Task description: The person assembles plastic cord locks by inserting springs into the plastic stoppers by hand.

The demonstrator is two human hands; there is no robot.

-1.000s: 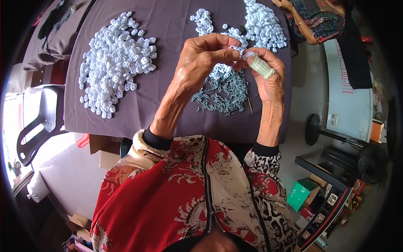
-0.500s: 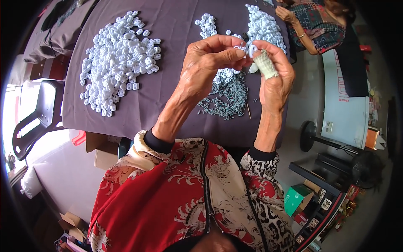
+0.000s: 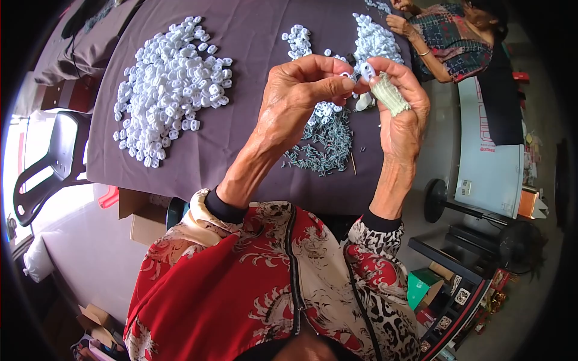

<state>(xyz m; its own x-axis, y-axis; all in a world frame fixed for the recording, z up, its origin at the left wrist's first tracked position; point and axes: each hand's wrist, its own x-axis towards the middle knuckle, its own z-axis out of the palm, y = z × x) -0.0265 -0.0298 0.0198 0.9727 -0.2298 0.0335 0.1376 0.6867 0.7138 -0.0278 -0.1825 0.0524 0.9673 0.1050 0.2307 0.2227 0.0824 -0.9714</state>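
White two-holed piece (image 3: 368, 72) up above surface (image 3: 253, 36), toward its right edge, grasped by fingers of right hand (image 3: 404, 114), thumb wrapped in pale cloth (image 3: 390, 99). Long axis roughly away from person, slightly slanted. Left hand (image 3: 295, 90) just left of it, fingers pinching small white bit (image 3: 345, 75), mostly hidden. Grey pegs (image 3: 331, 129) toward near edge, big white heap (image 3: 168, 90) toward left edge.

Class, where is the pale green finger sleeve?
In the head view, right of centre, the sleeve is on the right hand, below the white two-holed piece.
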